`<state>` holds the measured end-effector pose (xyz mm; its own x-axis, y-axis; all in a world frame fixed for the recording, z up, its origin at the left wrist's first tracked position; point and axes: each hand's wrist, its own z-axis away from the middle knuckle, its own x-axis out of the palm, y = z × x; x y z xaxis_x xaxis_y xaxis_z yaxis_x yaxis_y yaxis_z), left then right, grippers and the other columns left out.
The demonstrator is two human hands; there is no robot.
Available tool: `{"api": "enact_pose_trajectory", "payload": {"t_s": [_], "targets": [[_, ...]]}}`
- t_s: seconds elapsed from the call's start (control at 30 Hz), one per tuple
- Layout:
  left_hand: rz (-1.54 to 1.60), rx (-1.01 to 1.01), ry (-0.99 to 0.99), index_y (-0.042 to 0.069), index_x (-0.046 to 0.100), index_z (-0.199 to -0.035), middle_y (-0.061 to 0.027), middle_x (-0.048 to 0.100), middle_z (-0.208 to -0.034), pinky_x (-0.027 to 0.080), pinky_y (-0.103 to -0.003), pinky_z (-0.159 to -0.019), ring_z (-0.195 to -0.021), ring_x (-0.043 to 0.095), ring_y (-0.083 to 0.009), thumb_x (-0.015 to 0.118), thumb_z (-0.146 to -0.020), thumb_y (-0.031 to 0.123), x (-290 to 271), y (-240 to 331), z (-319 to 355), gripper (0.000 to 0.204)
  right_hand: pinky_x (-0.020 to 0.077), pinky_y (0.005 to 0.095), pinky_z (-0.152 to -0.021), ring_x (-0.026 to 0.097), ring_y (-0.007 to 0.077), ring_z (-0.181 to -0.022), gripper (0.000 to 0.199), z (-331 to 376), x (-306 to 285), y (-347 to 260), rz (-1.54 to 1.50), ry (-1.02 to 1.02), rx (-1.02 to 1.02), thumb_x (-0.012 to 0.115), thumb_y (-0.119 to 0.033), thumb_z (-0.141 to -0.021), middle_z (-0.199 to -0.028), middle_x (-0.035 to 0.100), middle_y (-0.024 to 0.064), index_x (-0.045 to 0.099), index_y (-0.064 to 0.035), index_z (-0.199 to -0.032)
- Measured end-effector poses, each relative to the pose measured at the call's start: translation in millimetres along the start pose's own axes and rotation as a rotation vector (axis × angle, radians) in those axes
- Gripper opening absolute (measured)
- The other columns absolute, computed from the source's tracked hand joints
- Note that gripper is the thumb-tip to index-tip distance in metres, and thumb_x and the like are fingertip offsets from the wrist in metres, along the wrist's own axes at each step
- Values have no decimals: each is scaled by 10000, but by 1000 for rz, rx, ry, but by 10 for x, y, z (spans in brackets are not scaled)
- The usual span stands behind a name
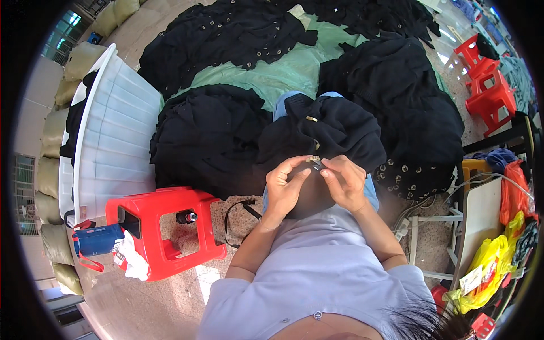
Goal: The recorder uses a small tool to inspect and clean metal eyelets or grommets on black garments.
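A black knitted garment [331, 133] lies bunched over my lap, with pale gold-rimmed buttons along its edge. My left hand [287, 186] and my right hand [347, 182] meet above it, thumbs and forefingers pinched close together. Between the fingertips sits a button [315, 160] at the garment's edge. A small shiny bit shows beside it, too small to name. Both hands are closed on the garment at this spot. Darker cloth hangs below the fingers, between my wrists.
Heaps of black garments [207, 139] surround my knees on green sheeting [275, 79]. To the left stand a white tub [122, 124] and a red stool [164, 226] with a blue case [99, 241]. At right are red stools [490, 96] and a yellow bag [488, 266] beside a board.
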<state>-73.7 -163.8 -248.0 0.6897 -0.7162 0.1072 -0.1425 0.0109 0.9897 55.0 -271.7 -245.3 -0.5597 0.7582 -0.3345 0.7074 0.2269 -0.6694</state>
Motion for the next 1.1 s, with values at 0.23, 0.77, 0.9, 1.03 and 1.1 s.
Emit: {"api": "enact_pose_trajectory", "payload": {"t_s": [0.23, 0.77, 0.9, 1.03, 1.1], "targets": [[-5, 28, 13, -23, 671, -1111, -63, 709, -1057, 498, -235, -860, -960, 641, -99, 610, -877, -58, 10, -2, 19, 245, 520, 290, -568, 659, 238, -647, 146, 7, 23, 9, 18, 15, -9, 727, 6, -781, -797, 674, 122, 632, 15, -891], [-53, 27, 3, -15, 677, -1115, -54, 708, -1059, 493, -236, -859, -961, 632, -95, 622, -870, -42, -7, 0, 28, 253, 376, 173, -705, 454, 25, -783, 321, 94, 69, 129, -774, 115, 528, 640, -108, -938, -886, 521, -46, 569, -17, -1237], [0, -15, -10, -16, 674, -1099, -50, 706, -1044, 492, -238, -855, -963, 626, -90, 619, -872, -43, 4, 28, 23, 235, 403, 173, -738, 501, 27, -810, 267, 52, 76, 93, -611, -57, 543, 685, -59, -893, -925, 601, -27, 631, -14, -1151], [27, -8, -70, -8, 637, -1134, -51, 688, -1051, 487, -234, -854, -975, 617, -92, 630, -868, -38, 28, -32, -19, 268, 440, 189, -724, 553, 28, -813, 119, 36, 91, 87, -606, -24, 544, 655, -4, -897, -896, 653, -10, 631, 1, -1013], [124, -67, -98, 1, 574, -1219, -61, 659, -1106, 480, -231, -854, -992, 608, -105, 654, -858, -22, 4, -42, -13, 370, 444, 185, -709, 556, 23, -802, 75, 13, 102, 72, -495, 28, 534, 644, 2, -903, -871, 661, -8, 617, 1, -974]]}}
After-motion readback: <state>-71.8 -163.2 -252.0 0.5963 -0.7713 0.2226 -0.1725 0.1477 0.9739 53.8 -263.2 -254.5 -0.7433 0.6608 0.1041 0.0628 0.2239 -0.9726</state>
